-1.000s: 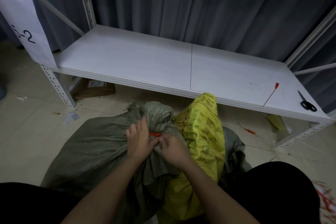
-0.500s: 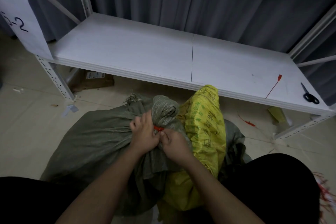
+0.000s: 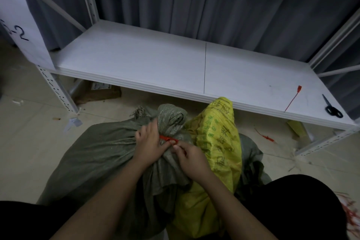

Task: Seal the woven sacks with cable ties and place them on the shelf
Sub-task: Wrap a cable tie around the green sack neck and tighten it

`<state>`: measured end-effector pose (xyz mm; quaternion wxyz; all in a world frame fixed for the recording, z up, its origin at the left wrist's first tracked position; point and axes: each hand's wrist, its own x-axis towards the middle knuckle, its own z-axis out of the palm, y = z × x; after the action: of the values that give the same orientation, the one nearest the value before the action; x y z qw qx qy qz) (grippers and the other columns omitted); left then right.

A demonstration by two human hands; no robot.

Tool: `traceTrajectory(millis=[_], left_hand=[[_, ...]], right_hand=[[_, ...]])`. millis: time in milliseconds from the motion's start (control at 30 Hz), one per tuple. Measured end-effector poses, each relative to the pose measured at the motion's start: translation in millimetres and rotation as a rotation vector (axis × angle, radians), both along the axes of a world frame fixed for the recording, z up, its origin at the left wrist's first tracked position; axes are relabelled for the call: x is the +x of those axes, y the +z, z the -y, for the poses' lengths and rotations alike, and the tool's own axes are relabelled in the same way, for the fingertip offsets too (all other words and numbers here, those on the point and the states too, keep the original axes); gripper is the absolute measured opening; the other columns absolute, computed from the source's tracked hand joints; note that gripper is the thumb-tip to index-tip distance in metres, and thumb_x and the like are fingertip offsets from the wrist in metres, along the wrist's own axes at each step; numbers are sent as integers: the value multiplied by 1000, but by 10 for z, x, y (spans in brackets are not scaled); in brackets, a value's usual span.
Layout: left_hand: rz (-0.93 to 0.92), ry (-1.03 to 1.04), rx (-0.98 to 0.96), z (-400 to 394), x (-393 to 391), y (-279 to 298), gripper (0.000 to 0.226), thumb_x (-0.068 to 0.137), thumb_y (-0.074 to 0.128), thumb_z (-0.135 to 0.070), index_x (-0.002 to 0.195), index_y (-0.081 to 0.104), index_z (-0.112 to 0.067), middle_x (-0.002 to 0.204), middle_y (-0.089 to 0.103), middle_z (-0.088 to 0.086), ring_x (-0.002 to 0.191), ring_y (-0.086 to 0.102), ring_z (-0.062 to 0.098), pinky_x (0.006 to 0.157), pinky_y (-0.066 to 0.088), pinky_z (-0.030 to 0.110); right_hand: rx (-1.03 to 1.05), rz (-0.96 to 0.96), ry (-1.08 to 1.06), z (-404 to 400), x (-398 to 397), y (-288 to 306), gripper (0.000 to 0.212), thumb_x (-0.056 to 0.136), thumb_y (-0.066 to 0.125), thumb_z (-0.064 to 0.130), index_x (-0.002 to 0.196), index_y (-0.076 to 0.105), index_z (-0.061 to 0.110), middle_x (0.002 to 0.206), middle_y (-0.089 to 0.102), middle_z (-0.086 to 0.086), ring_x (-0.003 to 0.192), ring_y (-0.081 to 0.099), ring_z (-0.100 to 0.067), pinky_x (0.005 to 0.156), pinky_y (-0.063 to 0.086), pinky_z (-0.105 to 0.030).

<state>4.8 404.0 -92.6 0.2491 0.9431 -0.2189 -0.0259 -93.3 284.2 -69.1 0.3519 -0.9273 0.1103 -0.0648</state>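
A grey-green woven sack point(image 3: 101, 158) lies on the floor in front of me, its neck bunched up. My left hand point(image 3: 149, 142) grips the gathered neck. A red cable tie point(image 3: 168, 139) runs around the neck between my hands, and my right hand point(image 3: 190, 157) pinches its end. A yellow printed sack point(image 3: 218, 142) stands just right of the grey one. The white shelf board point(image 3: 155, 64) lies beyond the sacks, low above the floor.
On the shelf's right end lie a spare red cable tie point(image 3: 292, 98) and black scissors point(image 3: 332, 108). A cardboard box point(image 3: 97, 93) sits under the shelf. Red ties point(image 3: 266, 137) lie on the floor at right. A paper label point(image 3: 17, 23) hangs on the left post.
The camera shifted slightly. Both hands stay at the grey sack's neck, and the red tie shows more between them now.
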Motion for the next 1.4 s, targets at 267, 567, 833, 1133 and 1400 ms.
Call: traceTrajectory(millis=[267, 567, 833, 1133, 1400], left_hand=[[-29, 191, -335, 294, 299, 343, 96, 69, 70, -57, 143, 28, -14, 133, 52, 12, 121, 45, 34, 102, 34, 43], [-46, 39, -33, 75, 337, 409, 98, 79, 69, -43, 150, 6, -17, 151, 18, 10, 139, 23, 31, 109, 23, 43], [121, -150, 16, 62, 149, 584, 20, 94, 50, -28, 105, 61, -17, 110, 59, 9, 102, 58, 30, 80, 46, 36], [-99, 77, -586, 442, 120, 958, 13, 89, 60, -15, 80, 68, -9, 67, 66, 6, 69, 67, 26, 72, 53, 36], [8, 35, -304, 1014, 275, 1002, 24, 94, 53, -30, 107, 69, -17, 104, 71, 6, 99, 62, 28, 75, 41, 30]], right_hand=[[3, 217, -209, 52, 355, 378, 23, 94, 47, 23, 84, 63, 10, 74, 65, -14, 74, 61, -33, 63, 43, -36], [70, -86, -261, 166, 545, 342, 27, 88, 58, 36, 68, 62, 18, 81, 69, -10, 82, 63, -28, 64, 38, -27], [214, 31, -95, 20, 352, 572, 29, 90, 56, 22, 62, 59, 23, 58, 54, 4, 62, 49, -13, 57, 33, -25], [353, 71, -180, 440, 55, 766, 21, 86, 52, 12, 91, 69, 24, 66, 65, -9, 56, 59, -8, 62, 48, -28], [333, 90, -395, 1320, 57, 798, 20, 89, 52, 9, 83, 68, 21, 59, 62, 6, 55, 53, -7, 60, 45, -25]])
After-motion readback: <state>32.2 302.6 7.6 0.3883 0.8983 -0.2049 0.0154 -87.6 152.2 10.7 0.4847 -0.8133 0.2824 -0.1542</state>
